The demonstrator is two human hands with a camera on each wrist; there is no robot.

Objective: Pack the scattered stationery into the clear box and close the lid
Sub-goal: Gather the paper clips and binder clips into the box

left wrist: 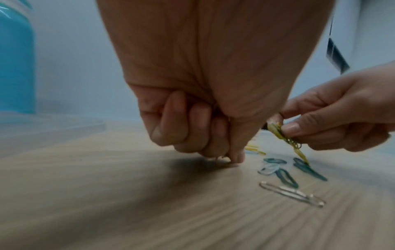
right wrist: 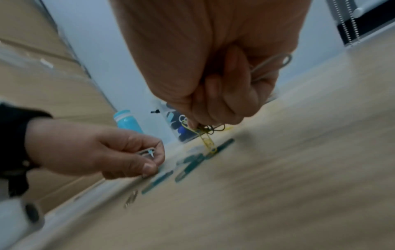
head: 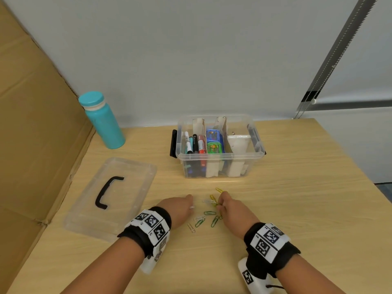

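Note:
Several loose paper clips (head: pixel 206 217) in green, white, yellow and metal lie on the wooden table between my hands. My left hand (head: pixel 182 206) is curled low over the table and pinches a clip (right wrist: pixel 149 152). My right hand (head: pixel 224 203) pinches a bunch of yellow and dark clips (left wrist: pixel 284 137), seen again in the right wrist view (right wrist: pixel 205 132), with a metal clip (right wrist: pixel 271 66) sticking out of the fist. The clear box (head: pixel 220 158) stands open behind them, holding markers, small cases and white dividers. Its clear lid (head: pixel 135 172) with a black handle lies flat at the left.
A teal bottle (head: pixel 101 122) stands at the back left beside a cardboard wall (head: pixel 31 124). A grey wall runs behind the table, with a blind chain (head: pixel 331 66) at the right. The table's right edge (head: pixel 360 166) slants toward me.

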